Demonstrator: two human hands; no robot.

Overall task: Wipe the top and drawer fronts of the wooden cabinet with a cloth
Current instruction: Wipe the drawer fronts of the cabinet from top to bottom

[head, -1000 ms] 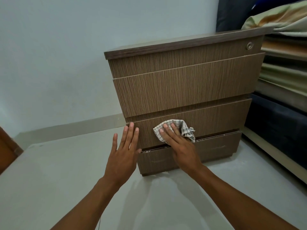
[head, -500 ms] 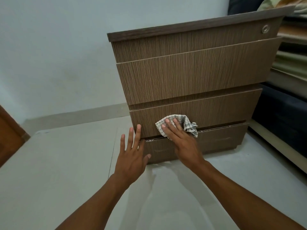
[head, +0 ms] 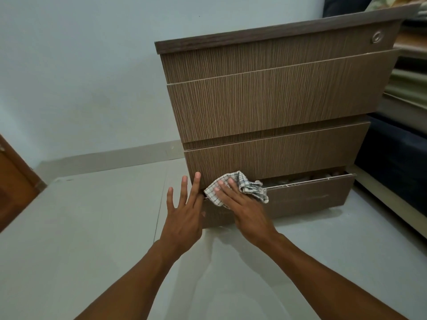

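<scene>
The wooden cabinet (head: 272, 107) stands on the floor with several drawer fronts under a darker top edge (head: 265, 34). Its bottom drawer (head: 307, 197) sits slightly pulled out at the right. A checked cloth (head: 245, 185) lies against the lower left of the third drawer front and the top of the bottom drawer. My right hand (head: 245, 206) presses flat on the cloth. My left hand (head: 184, 211) is spread, its fingertips at the cabinet's left edge, holding nothing.
A pale wall (head: 80, 77) with a skirting strip runs behind the cabinet. Brown wooden furniture (head: 13, 181) shows at the far left. A dark bed base with stacked folded bedding (head: 402, 107) stands close on the right. The floor (head: 92, 227) is pale tile.
My right hand has slid the cloth down and left along the third drawer front to its lower edge. My left hand stayed at the cabinet's left edge. The view dropped lower.
</scene>
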